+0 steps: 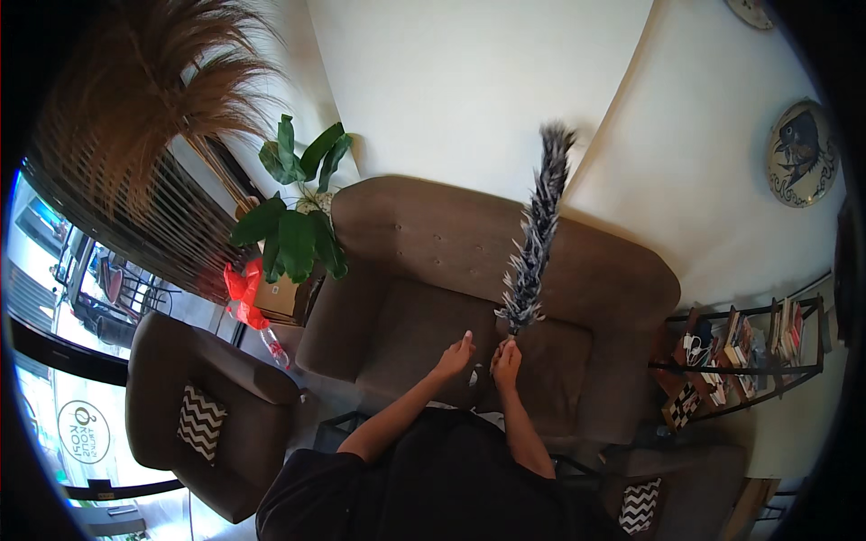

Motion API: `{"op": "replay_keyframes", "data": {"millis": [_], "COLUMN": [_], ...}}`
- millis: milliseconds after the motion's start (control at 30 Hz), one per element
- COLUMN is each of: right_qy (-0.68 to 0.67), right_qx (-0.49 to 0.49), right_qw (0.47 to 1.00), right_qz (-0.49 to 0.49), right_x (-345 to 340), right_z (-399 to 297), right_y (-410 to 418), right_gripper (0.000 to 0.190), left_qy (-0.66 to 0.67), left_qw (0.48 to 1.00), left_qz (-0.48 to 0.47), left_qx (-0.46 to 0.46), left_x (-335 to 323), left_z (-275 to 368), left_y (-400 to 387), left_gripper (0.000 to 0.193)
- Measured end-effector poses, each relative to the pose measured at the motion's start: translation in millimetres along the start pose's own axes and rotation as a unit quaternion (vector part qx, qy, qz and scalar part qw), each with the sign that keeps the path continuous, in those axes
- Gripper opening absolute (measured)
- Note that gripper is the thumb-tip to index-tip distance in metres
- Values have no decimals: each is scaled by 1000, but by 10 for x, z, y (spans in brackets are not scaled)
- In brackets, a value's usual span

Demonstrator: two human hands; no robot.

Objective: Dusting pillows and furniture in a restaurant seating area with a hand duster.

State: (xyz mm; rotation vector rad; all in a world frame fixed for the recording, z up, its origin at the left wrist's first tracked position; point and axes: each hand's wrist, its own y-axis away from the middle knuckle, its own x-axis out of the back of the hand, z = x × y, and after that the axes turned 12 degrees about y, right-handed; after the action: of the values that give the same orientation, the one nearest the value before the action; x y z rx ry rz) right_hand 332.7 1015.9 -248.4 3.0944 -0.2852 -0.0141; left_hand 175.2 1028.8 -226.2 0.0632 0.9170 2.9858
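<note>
My right hand is closed around the handle end of a grey and white feather duster. The duster points up, away from me, in front of the backrest of a brown sofa, and its tip is against the view of the white wall. To the left of it my left hand is raised over the sofa seat, fingers curled and thumb up. Whether anything small is between those fingers cannot be made out.
A potted plant, a cardboard box and a red plastic bag stand left of the sofa. An armchair with a zigzag cushion is at the lower left. A bookshelf stands at right; a fish-painted plate hangs above.
</note>
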Motion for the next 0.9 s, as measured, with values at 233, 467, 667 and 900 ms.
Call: {"op": "replay_keyframes", "data": {"millis": [233, 467, 667, 900], "right_qy": [52, 52, 185, 291], "right_qx": [-189, 85, 16, -52], "right_qw": [977, 993, 976, 943], "right_qz": [-84, -65, -111, -151], "right_x": [-440, -710, -787, -1168], "right_z": [-42, 246, 316, 127], "right_y": [40, -109, -9, 24], "right_gripper": [49, 50, 44, 46], "left_qy": [-27, -32, -37, -31], "left_qw": [1000, 997, 994, 991], "left_qz": [0, 61, 98, 119], "left_qx": [-10, -44, -11, -50], "left_x": [173, 321, 561, 548], "left_z": [-116, -111, -408, -482], "left_y": [114, 224, 342, 224], "left_gripper": [77, 73, 77, 63]}}
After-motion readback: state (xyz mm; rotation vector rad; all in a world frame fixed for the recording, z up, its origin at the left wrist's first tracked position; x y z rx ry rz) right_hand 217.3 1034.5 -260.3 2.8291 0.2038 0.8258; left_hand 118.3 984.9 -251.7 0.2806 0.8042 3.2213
